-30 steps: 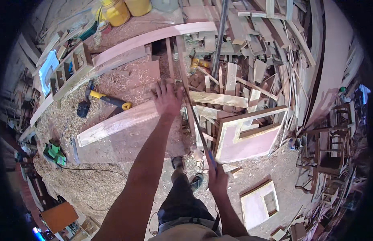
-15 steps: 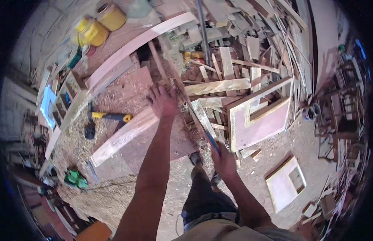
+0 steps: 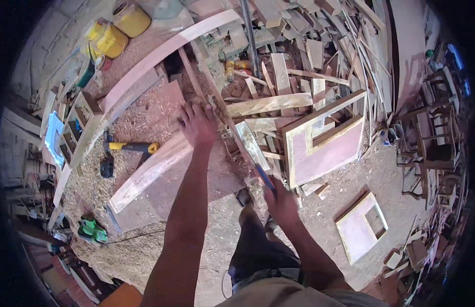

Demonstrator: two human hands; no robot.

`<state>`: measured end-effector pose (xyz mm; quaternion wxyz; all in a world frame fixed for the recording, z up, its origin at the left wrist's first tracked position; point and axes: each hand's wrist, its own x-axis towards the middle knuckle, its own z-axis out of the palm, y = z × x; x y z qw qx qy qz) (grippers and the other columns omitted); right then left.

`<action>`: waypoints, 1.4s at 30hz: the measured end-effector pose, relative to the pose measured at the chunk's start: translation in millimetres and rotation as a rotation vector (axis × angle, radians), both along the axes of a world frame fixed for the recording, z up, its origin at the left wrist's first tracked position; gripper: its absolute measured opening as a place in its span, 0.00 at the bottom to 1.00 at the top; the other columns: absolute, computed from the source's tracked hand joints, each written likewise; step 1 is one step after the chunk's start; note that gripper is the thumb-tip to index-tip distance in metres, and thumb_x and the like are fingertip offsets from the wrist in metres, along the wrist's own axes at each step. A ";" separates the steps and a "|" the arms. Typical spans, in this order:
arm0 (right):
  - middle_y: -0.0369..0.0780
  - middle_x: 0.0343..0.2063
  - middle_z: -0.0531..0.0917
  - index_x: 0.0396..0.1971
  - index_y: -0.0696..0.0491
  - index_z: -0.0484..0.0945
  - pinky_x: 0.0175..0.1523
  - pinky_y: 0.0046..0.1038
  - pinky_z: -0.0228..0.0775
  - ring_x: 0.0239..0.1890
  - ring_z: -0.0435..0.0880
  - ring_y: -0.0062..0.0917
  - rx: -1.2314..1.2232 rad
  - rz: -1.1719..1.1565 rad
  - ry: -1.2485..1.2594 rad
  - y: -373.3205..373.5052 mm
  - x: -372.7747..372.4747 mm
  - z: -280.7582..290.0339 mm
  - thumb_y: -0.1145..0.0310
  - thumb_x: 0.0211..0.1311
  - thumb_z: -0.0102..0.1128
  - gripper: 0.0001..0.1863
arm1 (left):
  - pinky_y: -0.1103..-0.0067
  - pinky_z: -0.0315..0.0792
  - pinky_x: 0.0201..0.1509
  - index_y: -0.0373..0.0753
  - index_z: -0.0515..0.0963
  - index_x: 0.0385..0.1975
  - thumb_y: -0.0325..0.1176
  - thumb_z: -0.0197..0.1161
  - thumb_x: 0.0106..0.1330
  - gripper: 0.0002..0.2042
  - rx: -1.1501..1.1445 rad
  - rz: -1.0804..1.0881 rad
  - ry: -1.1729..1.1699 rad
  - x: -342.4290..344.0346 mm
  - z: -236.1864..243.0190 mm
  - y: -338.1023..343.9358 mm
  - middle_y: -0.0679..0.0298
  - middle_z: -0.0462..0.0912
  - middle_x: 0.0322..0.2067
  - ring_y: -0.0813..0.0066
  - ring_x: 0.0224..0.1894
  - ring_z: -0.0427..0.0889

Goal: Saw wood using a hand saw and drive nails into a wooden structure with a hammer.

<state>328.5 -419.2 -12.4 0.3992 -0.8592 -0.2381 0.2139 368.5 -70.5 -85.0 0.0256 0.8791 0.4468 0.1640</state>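
My left hand [image 3: 199, 124] bears down on the end of a curved wooden board [image 3: 154, 171], its fingers bent over the far edge. The board lies slanted across a low worktop [image 3: 196, 179] strewn with shavings. Lower and to the right, my right hand [image 3: 282, 203] is closed around the near end of a long, thin tool with a blue section [image 3: 264, 176]. That tool slants up and left along the worktop's right edge, toward the board's end. Its working end is hard to make out, so I cannot tell its kind.
A yellow and black power tool [image 3: 132, 147] lies left of the board. A green power tool [image 3: 92, 230] with a cord sits nearer on the left. Wood offcuts [image 3: 281, 77] pile up ahead. A framed panel [image 3: 324, 148] leans on the right; a smaller panel [image 3: 357, 233] lies on the floor.
The whole view has shifted slightly, so everything sits a little further left and higher. Both hands stay in nearly the same places relative to the board and the worktop.
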 end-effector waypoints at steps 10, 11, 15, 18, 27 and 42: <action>0.55 0.30 0.88 0.57 0.55 0.82 0.35 0.53 0.80 0.31 0.89 0.56 0.010 0.076 -0.160 106.8 44.5 -41.6 0.54 0.79 0.65 0.20 | 0.42 0.52 0.83 0.36 0.76 0.64 0.52 0.51 0.83 0.26 -0.041 -0.020 0.018 -0.5 0.9 1.6 0.51 0.71 0.77 0.46 0.82 0.61; 0.55 0.29 0.88 0.58 0.55 0.82 0.35 0.53 0.80 0.31 0.89 0.56 -0.040 0.071 -0.100 108.6 46.6 -44.4 0.55 0.79 0.64 0.20 | 0.42 0.52 0.83 0.36 0.76 0.65 0.52 0.51 0.83 0.26 -0.036 -0.012 0.015 0.0 2.9 1.6 0.51 0.71 0.77 0.46 0.83 0.61; 0.51 0.26 0.88 0.62 0.56 0.81 0.35 0.48 0.82 0.30 0.91 0.52 0.054 -0.014 0.081 18.1 14.3 5.0 0.56 0.81 0.61 0.21 | 0.42 0.51 0.84 0.36 0.77 0.65 0.53 0.51 0.83 0.26 -0.060 -0.009 0.016 1.1 8.6 -0.9 0.51 0.72 0.76 0.45 0.83 0.61; 0.48 0.28 0.89 0.64 0.58 0.81 0.37 0.40 0.84 0.30 0.93 0.44 -0.150 -0.014 0.152 -48.9 -9.3 46.9 0.57 0.80 0.63 0.24 | 0.42 0.51 0.84 0.36 0.77 0.66 0.53 0.51 0.83 0.27 -0.041 0.010 -0.013 1.2 6.3 -3.5 0.51 0.72 0.76 0.43 0.83 0.61; 0.56 0.32 0.89 0.59 0.54 0.82 0.36 0.52 0.81 0.35 0.90 0.57 0.021 0.064 -0.053 72.6 42.5 -50.8 0.57 0.79 0.64 0.19 | 0.42 0.53 0.83 0.36 0.79 0.61 0.52 0.51 0.83 0.25 0.046 -0.016 -0.051 -1.2 -2.7 0.3 0.52 0.74 0.75 0.43 0.81 0.63; 0.46 0.24 0.86 0.63 0.58 0.81 0.30 0.40 0.76 0.24 0.88 0.37 0.208 0.003 -0.013 81.2 45.4 -49.3 0.59 0.82 0.60 0.21 | 0.43 0.54 0.81 0.37 0.77 0.62 0.51 0.49 0.84 0.24 -0.014 -0.039 -0.030 -0.7 1.3 0.7 0.54 0.73 0.74 0.48 0.79 0.65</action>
